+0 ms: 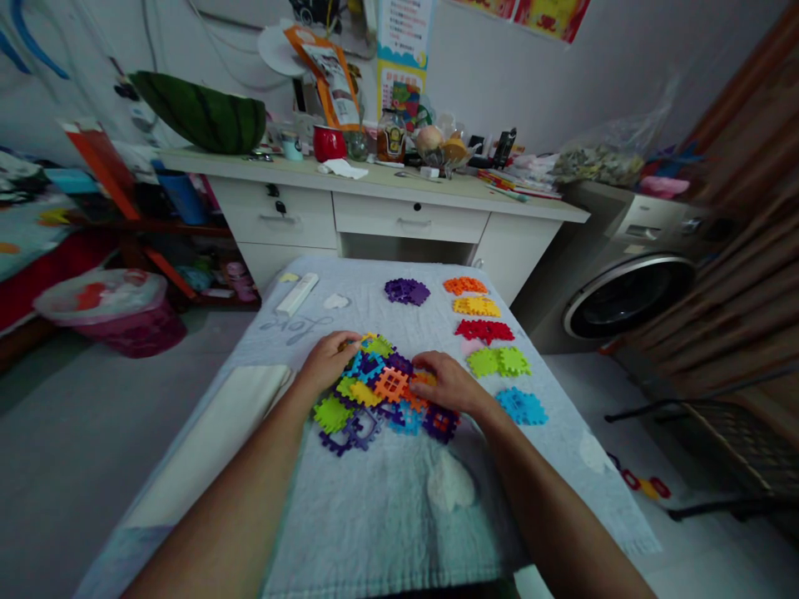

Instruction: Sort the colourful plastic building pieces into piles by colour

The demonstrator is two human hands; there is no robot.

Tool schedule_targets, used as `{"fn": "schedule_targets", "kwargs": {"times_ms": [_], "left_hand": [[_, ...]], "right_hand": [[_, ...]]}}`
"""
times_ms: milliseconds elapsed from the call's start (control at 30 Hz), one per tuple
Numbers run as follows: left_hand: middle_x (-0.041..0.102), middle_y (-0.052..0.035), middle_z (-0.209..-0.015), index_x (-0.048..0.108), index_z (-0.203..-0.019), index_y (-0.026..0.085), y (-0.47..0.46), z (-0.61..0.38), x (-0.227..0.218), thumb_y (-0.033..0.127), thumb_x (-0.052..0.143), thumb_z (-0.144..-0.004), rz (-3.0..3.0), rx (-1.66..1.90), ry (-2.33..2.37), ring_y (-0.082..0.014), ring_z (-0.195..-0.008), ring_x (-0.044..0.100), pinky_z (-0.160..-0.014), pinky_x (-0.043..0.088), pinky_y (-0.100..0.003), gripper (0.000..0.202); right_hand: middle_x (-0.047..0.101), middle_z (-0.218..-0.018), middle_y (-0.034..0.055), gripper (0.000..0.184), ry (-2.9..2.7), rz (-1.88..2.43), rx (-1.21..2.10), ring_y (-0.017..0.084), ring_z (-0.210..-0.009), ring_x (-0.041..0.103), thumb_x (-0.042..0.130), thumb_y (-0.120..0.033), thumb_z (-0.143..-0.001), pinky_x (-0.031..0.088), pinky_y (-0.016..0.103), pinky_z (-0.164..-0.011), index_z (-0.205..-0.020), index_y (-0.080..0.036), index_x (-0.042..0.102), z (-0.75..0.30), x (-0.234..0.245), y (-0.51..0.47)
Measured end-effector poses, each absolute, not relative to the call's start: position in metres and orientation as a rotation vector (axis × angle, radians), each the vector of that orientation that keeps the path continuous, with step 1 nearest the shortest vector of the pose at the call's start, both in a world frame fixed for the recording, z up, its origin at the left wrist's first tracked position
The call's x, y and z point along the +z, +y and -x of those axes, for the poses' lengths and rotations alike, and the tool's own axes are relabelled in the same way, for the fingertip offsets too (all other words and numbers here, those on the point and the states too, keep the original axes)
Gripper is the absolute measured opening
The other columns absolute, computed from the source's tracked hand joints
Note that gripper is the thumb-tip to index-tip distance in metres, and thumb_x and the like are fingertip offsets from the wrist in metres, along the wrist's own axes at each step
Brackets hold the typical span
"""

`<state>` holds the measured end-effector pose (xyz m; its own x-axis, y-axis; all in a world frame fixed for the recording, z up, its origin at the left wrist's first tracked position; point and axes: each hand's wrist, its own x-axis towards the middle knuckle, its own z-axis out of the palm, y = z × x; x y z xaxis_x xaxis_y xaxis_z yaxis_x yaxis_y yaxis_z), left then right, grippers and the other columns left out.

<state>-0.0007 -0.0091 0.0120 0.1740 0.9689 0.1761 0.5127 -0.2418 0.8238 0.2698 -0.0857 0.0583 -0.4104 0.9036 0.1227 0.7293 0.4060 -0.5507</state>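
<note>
A heap of mixed-colour plastic tiles (365, 393) lies midway along a cloth-covered table (374, 532). At its twelve o'clock sits a purple pile (407, 291); five single-colour piles (484, 331) run from one to three, spaced perhaps so colours stay separate. The left hand (330, 359) reaches in at ten, the right hand (447, 379) at two, palms down, fingers half curled against the heap; whether either grips a tile, I cannot tell.

Colourful tiles (364, 393) on cloth-covered table (362, 524)
</note>
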Motion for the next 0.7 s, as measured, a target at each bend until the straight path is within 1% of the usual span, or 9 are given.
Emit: {"fn": "schedule_targets", "kwargs": {"times_ms": [100, 167, 200, 367, 433, 500, 567, 600, 700], "left_hand": [[0.071, -0.0048, -0.102, 0.069, -0.101, 0.020, -0.008, 0.001, 0.009, 0.043, 0.051, -0.079, -1.857, 0.954, 1.388, -0.0223, -0.096, 0.064, -0.086, 0.051, -0.034, 0.037], [0.071, -0.0048, -0.102, 0.069, -0.101, 0.019, -0.007, 0.002, 0.008, 0.043, 0.051, -0.079, -1.861, 0.949, 1.387, -0.0222, -0.095, 0.064, -0.086, 0.051, -0.034, 0.037], [0.071, -0.0048, -0.102, 0.069, -0.101, 0.020, -0.006, 0.002, 0.007, 0.043, 0.051, -0.079, -1.863, 0.949, 1.386, -0.0222, -0.094, 0.064, -0.086, 0.051, -0.035, 0.036], [0.071, -0.0042, -0.100, 0.069, -0.103, 0.020, -0.005, 0.003, 0.005, 0.043, 0.052, -0.080, -1.878, 0.948, 1.379, -0.0221, -0.096, 0.064, -0.087, 0.050, -0.035, 0.036], [0.071, -0.0041, -0.100, 0.069, -0.104, 0.021, -0.005, 0.003, 0.003, 0.043, 0.052, -0.080, -1.886, 0.943, 1.382, -0.0223, -0.096, 0.064, -0.087, 0.050, -0.035, 0.036], [0.070, -0.0041, -0.101, 0.068, -0.104, 0.021, -0.005, 0.003, 0.003, 0.043, 0.052, -0.080, -1.897, 0.940, 1.387, -0.0223, -0.097, 0.064, -0.086, 0.050, -0.035, 0.036], [0.070, -0.0041, -0.103, 0.068, -0.103, 0.021, -0.004, 0.004, 0.002, 0.042, 0.052, -0.081, -1.906, 0.940, 1.390, -0.0222, -0.097, 0.064, -0.085, 0.051, -0.034, 0.035], [0.070, -0.0040, -0.103, 0.068, -0.103, 0.021, -0.004, 0.004, 0.002, 0.042, 0.052, -0.081, -1.911, 0.939, 1.390, -0.0221, -0.097, 0.064, -0.085, 0.051, -0.034, 0.035], [0.071, -0.0038, -0.102, 0.068, -0.103, 0.021, -0.004, 0.004, 0.002, 0.043, 0.052, -0.081, -1.930, 0.942, 1.388, -0.0220, -0.096, 0.064, -0.086, 0.050, -0.034, 0.035]], "right_hand": [[0.064, -0.108, 0.0102, 0.047, -2.329, 1.363, 0.569, 0.024, -0.100, 0.057, 0.071, -0.043, -0.077, 0.043, 0.039, -0.091, -0.114, -0.016, 0.062, -0.271, 0.053, -0.088], [0.063, -0.107, 0.0097, 0.046, -2.322, 1.356, 0.582, 0.023, -0.099, 0.057, 0.072, -0.044, -0.076, 0.043, 0.037, -0.090, -0.112, -0.016, 0.062, -0.274, 0.052, -0.089], [0.063, -0.105, 0.0089, 0.042, -2.308, 1.353, 0.596, 0.022, -0.097, 0.057, 0.072, -0.042, -0.077, 0.043, 0.036, -0.089, -0.109, -0.017, 0.062, -0.275, 0.052, -0.089], [0.062, -0.090, 0.0034, 0.011, -2.176, 1.396, 0.632, 0.017, -0.085, 0.057, 0.066, -0.025, -0.082, 0.043, 0.030, -0.079, -0.090, -0.018, 0.064, -0.273, 0.049, -0.086], [0.061, -0.087, 0.0025, 0.006, -2.131, 1.409, 0.628, 0.016, -0.082, 0.056, 0.064, -0.021, -0.082, 0.043, 0.029, -0.077, -0.086, -0.018, 0.063, -0.273, 0.048, -0.085], [0.060, -0.086, 0.0024, 0.005, -2.108, 1.390, 0.621, 0.016, -0.082, 0.056, 0.062, -0.022, -0.084, 0.043, 0.029, -0.078, -0.085, -0.018, 0.062, -0.274, 0.048, -0.085], [0.060, -0.090, 0.0036, 0.012, -2.138, 1.340, 0.626, 0.017, -0.087, 0.056, 0.062, -0.029, -0.086, 0.043, 0.031, -0.082, -0.090, -0.018, 0.062, -0.278, 0.050, -0.087], [0.060, -0.094, 0.0047, 0.019, -2.178, 1.312, 0.636, 0.018, -0.090, 0.055, 0.064, -0.035, -0.085, 0.043, 0.032, -0.085, -0.095, -0.019, 0.063, -0.280, 0.052, -0.088], [0.058, -0.111, 0.0085, 0.052, -2.356, 1.250, 0.675, 0.024, -0.103, 0.053, 0.075, -0.049, -0.073, 0.041, 0.039, -0.094, -0.114, -0.019, 0.059, -0.287, 0.057, -0.093]]}}
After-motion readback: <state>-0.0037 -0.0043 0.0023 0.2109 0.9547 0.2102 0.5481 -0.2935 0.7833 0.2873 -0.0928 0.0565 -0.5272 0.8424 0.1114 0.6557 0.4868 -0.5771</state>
